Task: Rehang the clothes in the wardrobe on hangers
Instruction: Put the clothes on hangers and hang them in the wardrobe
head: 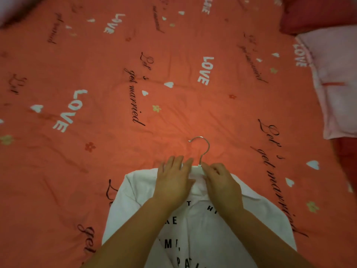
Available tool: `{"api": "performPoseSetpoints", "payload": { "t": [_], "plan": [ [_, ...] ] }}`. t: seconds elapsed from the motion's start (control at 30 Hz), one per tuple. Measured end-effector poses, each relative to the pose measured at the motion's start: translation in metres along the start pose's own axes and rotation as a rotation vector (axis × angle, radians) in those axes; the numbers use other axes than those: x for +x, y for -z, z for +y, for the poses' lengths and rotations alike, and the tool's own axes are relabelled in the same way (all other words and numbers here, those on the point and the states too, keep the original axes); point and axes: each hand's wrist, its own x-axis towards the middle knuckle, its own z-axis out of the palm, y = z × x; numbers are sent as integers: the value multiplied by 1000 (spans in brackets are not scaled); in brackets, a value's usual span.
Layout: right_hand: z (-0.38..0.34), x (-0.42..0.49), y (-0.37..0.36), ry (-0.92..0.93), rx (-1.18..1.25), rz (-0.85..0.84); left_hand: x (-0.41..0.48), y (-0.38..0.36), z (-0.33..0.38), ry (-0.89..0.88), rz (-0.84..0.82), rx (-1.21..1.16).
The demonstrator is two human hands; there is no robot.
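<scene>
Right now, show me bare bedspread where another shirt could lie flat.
Widest bare bedspread lies beyond the hanger, left of the pink pillow. Also free: the strip left of the white shirt. Crowded: the shirt's top, under the left hand and right hand.

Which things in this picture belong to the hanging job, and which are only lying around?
In the job: white shirt; hanger at its collar; left hand pressing flat on the collar; right hand pinching at the hanger's neck.
Just lying about: pink pillow and red pillow, on the red bed sheet.
</scene>
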Motion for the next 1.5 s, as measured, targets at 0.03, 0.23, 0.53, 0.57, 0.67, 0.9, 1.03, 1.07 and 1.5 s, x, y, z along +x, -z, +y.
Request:
{"api": "performPoseSetpoints", "payload": {
  "t": [0.03,0.23,0.53,0.57,0.67,0.9,1.03,1.07,1.5],
  "plan": [
    [-14,-7,17,31,-13,23,-6,15,3,-5,15,-13],
    [-100,-43,117,203,-38,183,-66,122,11,-55,213,-122],
    [-252,-90,210,499,94,280,-223,287,-19,25,642,-102],
    [-271,-94,214,554,126,281,-246,302,-22,61,702,-76],
    [-339,-111,225,774,183,289,-318,341,-35,197,846,-10],
    [-519,-199,216,1249,382,275,-512,405,-72,607,1139,102],
    [-618,-272,194,1534,452,262,-637,416,-97,808,1263,200],
    [-642,-292,188,1595,475,265,-668,417,-104,857,1290,220],
    [-926,-578,90,1987,612,72,-1036,440,-191,1346,1408,445]
  ]
}}
